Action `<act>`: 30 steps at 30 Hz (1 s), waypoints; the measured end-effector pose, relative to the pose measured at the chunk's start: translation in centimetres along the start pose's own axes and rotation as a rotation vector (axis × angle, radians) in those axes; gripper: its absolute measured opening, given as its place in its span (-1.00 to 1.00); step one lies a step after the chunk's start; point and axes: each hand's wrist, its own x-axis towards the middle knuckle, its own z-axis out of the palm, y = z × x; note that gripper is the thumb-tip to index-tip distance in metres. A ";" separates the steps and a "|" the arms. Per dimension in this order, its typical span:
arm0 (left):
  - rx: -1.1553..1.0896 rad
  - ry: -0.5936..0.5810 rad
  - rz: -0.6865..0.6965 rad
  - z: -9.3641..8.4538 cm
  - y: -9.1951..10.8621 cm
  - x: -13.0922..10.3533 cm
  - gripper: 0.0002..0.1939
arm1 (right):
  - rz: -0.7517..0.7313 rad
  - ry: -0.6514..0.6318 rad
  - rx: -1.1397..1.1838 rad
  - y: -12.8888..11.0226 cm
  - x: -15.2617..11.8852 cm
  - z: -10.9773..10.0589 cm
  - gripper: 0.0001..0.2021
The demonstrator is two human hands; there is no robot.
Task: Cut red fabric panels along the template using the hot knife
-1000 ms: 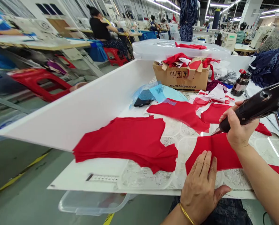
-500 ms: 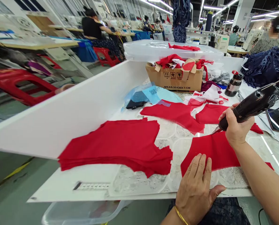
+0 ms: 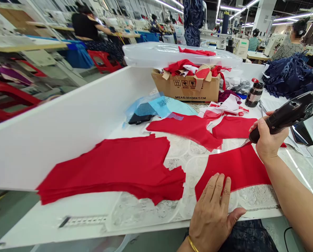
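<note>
My right hand (image 3: 269,143) is wrapped round a black corded handheld cutter (image 3: 290,117). Its thin pointed metal tip is at the upper edge of a red fabric piece (image 3: 240,164); I cannot tell whether it touches the cloth. My left hand (image 3: 211,210) lies flat on the lower left of that piece, fingers stretched and thumb spread. To the left rests a stack of cut red fabric (image 3: 111,168), its layered edges showing. Further back lie another red fabric piece (image 3: 188,127) and a smaller red piece (image 3: 233,127).
A cardboard box (image 3: 188,87) of scraps stands behind the fabric, near a blue plastic packet (image 3: 169,106). At the back right are a dark bottle (image 3: 254,93) and heaped navy cloth (image 3: 290,77). A white side panel (image 3: 67,129) rises on the left. People sit at sewing machines beyond.
My view has shifted, so most things appear further left. The cutter's tip sits further right along the fabric piece's upper edge. My left hand still lies flat on the cloth.
</note>
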 end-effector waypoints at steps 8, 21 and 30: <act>-0.061 -0.003 0.016 -0.3 -0.4 -0.2 -0.30 | -0.017 0.050 -0.002 0.5 0.2 -0.1 -0.73; -0.171 -0.032 -0.055 -4.3 -4.2 -2.9 -0.44 | 0.159 -0.264 0.099 -7.0 -5.2 -0.6 -0.75; -0.216 -0.092 -0.001 -3.8 -5.0 -4.0 -0.42 | 0.189 -0.316 0.143 -9.0 -10.0 1.4 -0.77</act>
